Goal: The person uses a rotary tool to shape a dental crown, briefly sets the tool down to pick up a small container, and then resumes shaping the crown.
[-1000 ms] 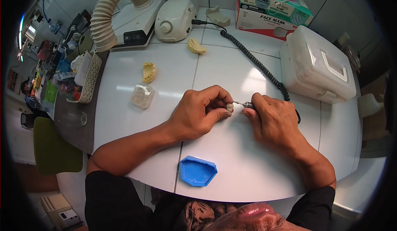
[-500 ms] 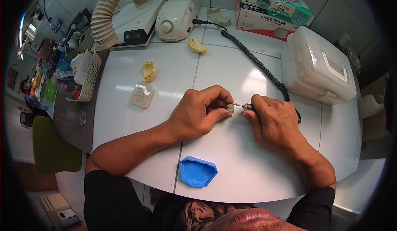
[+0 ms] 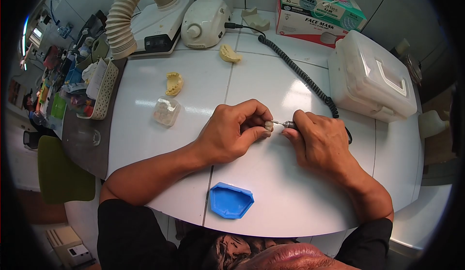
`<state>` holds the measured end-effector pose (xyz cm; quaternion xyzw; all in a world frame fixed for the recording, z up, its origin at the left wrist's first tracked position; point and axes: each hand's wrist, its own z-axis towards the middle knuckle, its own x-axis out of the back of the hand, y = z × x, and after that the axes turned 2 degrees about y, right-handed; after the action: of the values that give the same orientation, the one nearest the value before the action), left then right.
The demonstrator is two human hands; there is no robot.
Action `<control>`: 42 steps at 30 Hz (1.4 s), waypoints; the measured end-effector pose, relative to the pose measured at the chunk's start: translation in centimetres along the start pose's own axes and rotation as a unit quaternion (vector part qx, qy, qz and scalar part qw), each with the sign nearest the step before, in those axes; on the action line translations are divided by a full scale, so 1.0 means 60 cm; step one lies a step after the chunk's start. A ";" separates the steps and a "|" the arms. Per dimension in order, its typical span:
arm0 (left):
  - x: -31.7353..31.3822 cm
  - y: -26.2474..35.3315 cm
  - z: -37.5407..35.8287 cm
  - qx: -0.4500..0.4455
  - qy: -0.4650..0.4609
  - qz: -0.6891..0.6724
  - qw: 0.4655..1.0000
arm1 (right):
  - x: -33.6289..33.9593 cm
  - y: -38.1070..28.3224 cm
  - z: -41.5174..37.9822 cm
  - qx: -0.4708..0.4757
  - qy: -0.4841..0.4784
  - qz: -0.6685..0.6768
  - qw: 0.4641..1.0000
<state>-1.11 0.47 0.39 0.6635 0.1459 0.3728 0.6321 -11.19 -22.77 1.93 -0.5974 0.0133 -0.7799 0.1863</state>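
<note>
- Right now, L hand (image 3: pixel 227 134) is pinched shut on a small whitish tooth piece (image 3: pixel 268 125), held just above the white bench (image 3: pixel 271 192), mid-frame.
- R hand (image 3: pixel 322 144) is clamped round the handpiece (image 3: pixel 290 124); its bur tip touches the piece.
- Coiled cord (image 3: pixel 295 69) runs back to the motor unit (image 3: pixel 203 23).
- Progress, my guess: trimming is mid-way; no finished surface can be checked.
- Left untouched nearby: clear block w/ teeth (image 3: pixel 166 111), yellow cast (image 3: pixel 174 83), second cast (image 3: pixel 229 53), blue tray (image 3: pixel 231 200).
- Hard to see: piece mostly hidden by fingers; shape & wear unclear. Bur too small to tell type, or whether it's spinning.
- Frame edges dark & warped; clutter at the left is unreadable.
</note>
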 end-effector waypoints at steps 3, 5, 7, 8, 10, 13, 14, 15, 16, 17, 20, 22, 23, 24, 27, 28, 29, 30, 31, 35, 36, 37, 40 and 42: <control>0.001 0.002 0.000 0.007 -0.002 -0.006 1.000 | 0.000 0.001 0.000 0.002 0.003 0.002 1.000; 0.001 0.003 0.000 0.006 -0.004 -0.008 1.000 | -0.001 0.000 0.000 0.001 0.004 0.004 1.000; 0.002 0.003 0.000 -0.001 -0.003 -0.007 1.000 | -0.002 0.001 0.000 0.003 0.004 0.004 1.000; 0.001 0.003 0.000 0.000 -0.002 -0.008 1.000 | -0.002 0.002 0.000 0.003 0.004 0.003 1.000; 0.001 0.001 0.000 0.002 -0.002 -0.010 1.000 | -0.001 0.001 0.000 0.005 0.005 0.001 1.000; 0.001 0.001 0.000 0.000 -0.001 -0.006 1.000 | -0.002 0.001 0.000 0.007 0.008 0.000 1.000; 0.000 0.001 0.000 0.001 -0.001 -0.008 1.000 | -0.003 0.001 0.000 0.008 0.009 0.000 1.000; 0.000 0.000 0.000 0.001 -0.001 -0.009 1.000 | -0.003 0.002 0.000 0.007 0.007 0.000 1.000; 0.000 0.000 0.000 0.002 -0.001 -0.011 1.000 | -0.002 0.001 0.000 0.006 0.005 0.001 1.000; 0.000 0.000 0.000 0.003 -0.001 -0.011 1.000 | -0.001 0.001 0.000 0.005 0.003 0.002 1.000; 0.000 0.002 0.000 0.003 0.000 -0.010 1.000 | 0.001 0.001 0.001 0.005 -0.003 0.004 1.000; 0.001 0.003 0.000 0.001 0.001 -0.004 1.000 | -0.001 0.002 0.001 0.007 0.003 0.002 1.000; 0.000 0.003 0.000 0.002 0.000 -0.005 1.000 | -0.002 0.002 0.000 0.008 0.006 0.002 1.000; 0.001 0.003 0.000 0.002 0.000 -0.006 1.000 | -0.002 0.002 0.000 0.005 0.004 0.002 1.000; 0.000 0.002 0.000 0.006 0.000 -0.010 1.000 | -0.001 0.001 0.001 0.001 0.001 0.001 1.000; 0.000 0.002 0.000 0.008 0.000 -0.012 1.000 | -0.002 0.001 0.000 0.002 0.001 0.000 1.000; 0.000 0.002 0.000 0.009 -0.001 -0.009 1.000 | -0.002 0.002 0.000 0.002 0.002 0.000 1.000; 0.001 0.002 0.000 0.009 -0.002 -0.007 1.000 | -0.002 0.002 0.000 0.002 0.001 0.000 1.000; 0.001 0.002 0.000 0.010 -0.003 -0.004 1.000 | -0.002 0.002 0.000 0.002 0.001 0.000 1.000; 0.001 0.001 0.000 0.007 -0.003 -0.006 1.000 | -0.003 0.002 0.001 0.005 0.005 -0.001 1.000; 0.001 0.001 0.000 0.005 -0.003 -0.005 1.000 | -0.002 0.002 0.001 0.003 0.004 0.000 1.000; 0.001 0.001 0.000 0.004 -0.004 -0.005 1.000 | -0.002 0.001 0.001 0.002 0.002 0.000 1.000; 0.001 0.002 0.000 0.001 -0.003 -0.003 1.000 | -0.001 0.001 0.001 0.003 0.003 0.000 1.000; 0.000 0.002 -0.001 -0.001 -0.002 -0.002 1.000 | -0.001 0.001 0.001 0.004 0.005 0.000 1.000</control>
<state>-1.15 0.49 0.50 0.6636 0.1451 0.3702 0.6337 -11.13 -22.77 1.87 -0.5927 0.0107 -0.7830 0.1887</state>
